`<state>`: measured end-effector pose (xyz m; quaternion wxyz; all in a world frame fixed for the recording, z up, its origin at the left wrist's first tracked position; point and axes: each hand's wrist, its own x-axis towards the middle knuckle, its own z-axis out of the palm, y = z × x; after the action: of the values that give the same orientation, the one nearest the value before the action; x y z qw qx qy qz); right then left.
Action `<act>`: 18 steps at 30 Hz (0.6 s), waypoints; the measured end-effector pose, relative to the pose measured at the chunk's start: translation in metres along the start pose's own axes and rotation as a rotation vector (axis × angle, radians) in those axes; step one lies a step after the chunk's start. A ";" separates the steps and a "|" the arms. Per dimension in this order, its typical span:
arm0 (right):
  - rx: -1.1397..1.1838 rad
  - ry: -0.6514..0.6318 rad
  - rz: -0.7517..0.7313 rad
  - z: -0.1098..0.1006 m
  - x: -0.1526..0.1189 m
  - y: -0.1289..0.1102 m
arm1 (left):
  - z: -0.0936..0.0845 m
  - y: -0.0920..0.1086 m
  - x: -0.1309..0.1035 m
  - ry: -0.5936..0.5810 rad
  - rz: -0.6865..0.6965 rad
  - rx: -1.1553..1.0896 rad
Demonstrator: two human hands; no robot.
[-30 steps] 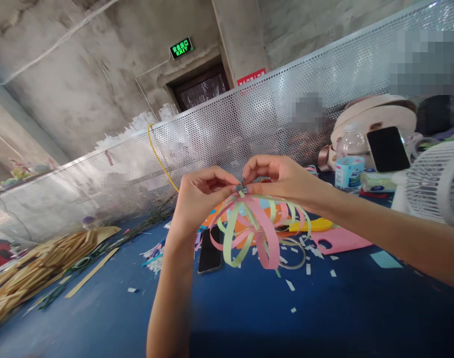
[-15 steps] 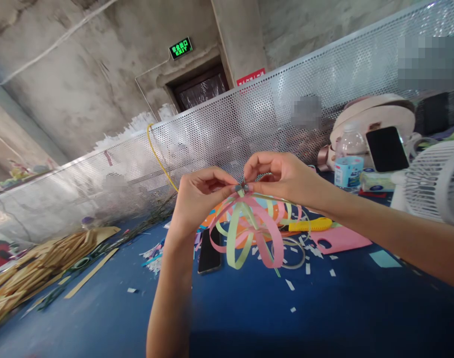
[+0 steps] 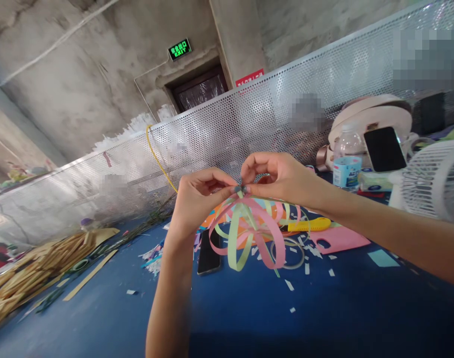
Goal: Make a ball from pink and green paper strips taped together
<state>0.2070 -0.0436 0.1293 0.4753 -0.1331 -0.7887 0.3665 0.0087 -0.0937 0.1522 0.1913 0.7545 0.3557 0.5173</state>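
A flower-like ornament of looped pink and pale green paper strips point(image 3: 273, 231) hangs between my hands above the blue table. My left hand point(image 3: 202, 194) pinches its top with thumb and fingertip. From the other side my right hand point(image 3: 273, 176) grips the same gathered point, its fingers curled. The two thumbs nearly meet there, and the exact join of the strips is hidden by the fingertips. Below and behind the loops lie a yellow-handled cutter point(image 3: 311, 224), a roll of clear tape point(image 3: 292, 253) and a black phone point(image 3: 209, 252).
Pink card point(image 3: 344, 239) and paper scraps are scattered on the table point(image 3: 249, 318). At right stand a white fan point(image 3: 431, 179), a bottle point(image 3: 346, 159) and a propped phone point(image 3: 385, 149). Brown strips point(image 3: 36, 268) pile up at left. A perforated metal screen point(image 3: 212, 134) closes off the back.
Both hands keep their pinch on the top of the paper ornament. My right hand has shifted very slightly left, bringing the fingertips a little closer together. The view has moved a touch.
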 end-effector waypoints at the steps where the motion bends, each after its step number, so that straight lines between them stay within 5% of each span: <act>1: -0.011 0.005 0.002 0.001 0.000 0.001 | 0.000 0.000 0.000 0.000 0.006 0.001; 18: 0.108 0.053 0.130 -0.007 -0.007 0.017 | -0.001 -0.001 0.001 0.001 0.014 0.013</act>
<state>0.2142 -0.0325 0.1143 0.4775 -0.1678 -0.7447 0.4351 0.0079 -0.0926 0.1523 0.1826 0.7578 0.3540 0.5168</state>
